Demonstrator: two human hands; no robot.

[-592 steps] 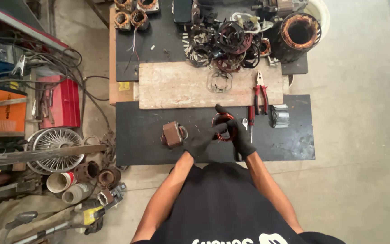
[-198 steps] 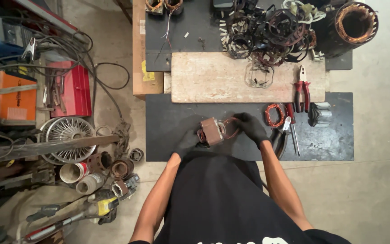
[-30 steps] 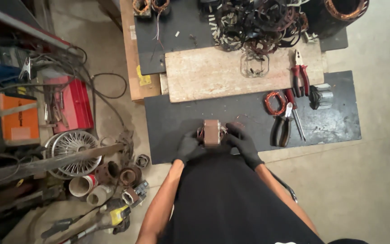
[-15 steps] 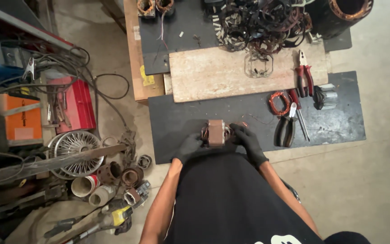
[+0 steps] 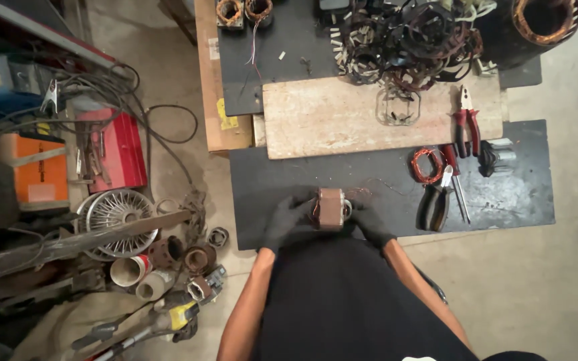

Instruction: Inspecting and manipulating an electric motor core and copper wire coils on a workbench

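Both my hands wear black gloves and hold a small brown motor stator (image 5: 331,208) between them at the near edge of the black bench top (image 5: 269,180). My left hand (image 5: 289,220) grips its left side. My right hand (image 5: 369,224) grips its right side, where thin copper wire strands trail out over the bench. A small coil of copper wire (image 5: 426,165) lies to the right, apart from my hands.
Red-handled pliers (image 5: 466,124), dark pliers (image 5: 436,200) and a screwdriver lie right of the stator. A pale wooden board (image 5: 322,117) sits behind, with tangled old windings (image 5: 403,40) and a large stator (image 5: 546,20) beyond. Floor clutter on the left: red box (image 5: 112,147), fan guard (image 5: 115,210), cables.
My hands have stayed on the stator with only a slight turn of it. The view has shifted a little; the tools on the bench have not moved.
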